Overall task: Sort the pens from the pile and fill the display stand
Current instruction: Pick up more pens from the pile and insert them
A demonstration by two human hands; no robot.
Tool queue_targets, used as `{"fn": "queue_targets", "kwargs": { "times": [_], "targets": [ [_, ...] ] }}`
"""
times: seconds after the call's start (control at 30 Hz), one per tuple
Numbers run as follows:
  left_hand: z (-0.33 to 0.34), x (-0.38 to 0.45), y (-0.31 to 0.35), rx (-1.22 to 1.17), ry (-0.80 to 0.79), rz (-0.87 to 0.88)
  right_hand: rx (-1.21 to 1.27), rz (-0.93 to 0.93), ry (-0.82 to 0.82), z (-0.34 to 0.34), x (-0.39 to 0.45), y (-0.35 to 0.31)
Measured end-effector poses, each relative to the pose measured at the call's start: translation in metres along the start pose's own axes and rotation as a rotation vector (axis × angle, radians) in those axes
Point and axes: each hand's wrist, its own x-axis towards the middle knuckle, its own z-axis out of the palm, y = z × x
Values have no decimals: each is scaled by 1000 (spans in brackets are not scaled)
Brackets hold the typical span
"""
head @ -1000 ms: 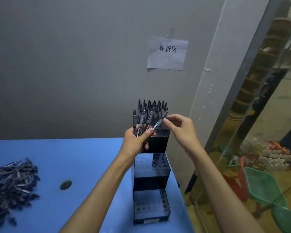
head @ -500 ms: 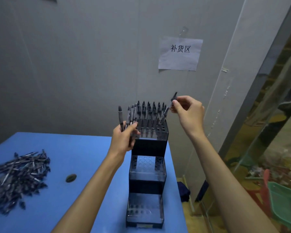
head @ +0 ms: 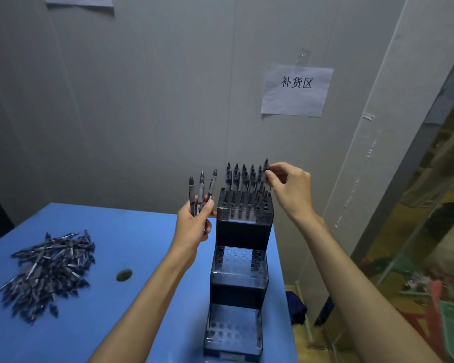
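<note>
At the display stand (head: 244,218) top tier, our right hand (head: 290,186) pinches a pen (head: 265,167), seemingly over a hole; lower straight. Left hand (head: 194,224) grips spare pens (head: 201,191).

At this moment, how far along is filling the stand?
Done: the stand's top tier holds rows of upright pens. In hand: the right hand pinches a pen at that tier's right edge; the left hand holds three more pens. Left: the middle tier and bottom tier show empty holes, and the pile remains on the table.
</note>
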Motion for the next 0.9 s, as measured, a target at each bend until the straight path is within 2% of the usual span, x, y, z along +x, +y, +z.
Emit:
{"fn": "queue_targets", "kwargs": {
  "times": [0.13, 0.3, 0.43, 0.63, 0.77, 0.9],
  "targets": [
    [1, -3, -1, 3, -18, 9, -29, 24, 1, 0, -1, 1],
    [3, -3, 0, -18, -42, -16, -74, 73, -119, 8, -13, 4],
    [3, -4, 1, -25, -52, -22, -61, 114, -96, 11, -22, 7],
    [10, -4, 2, -39, -50, -15, -104, 79, -83, 3, -18, 6],
    [16, -5, 5, 18, -56, 10, -45, 8, 41, -5, -18, 2],
    [23, -1, 7, 72, -53, -2, -92, -272, 54, -6, -21, -14]
  ]
}}
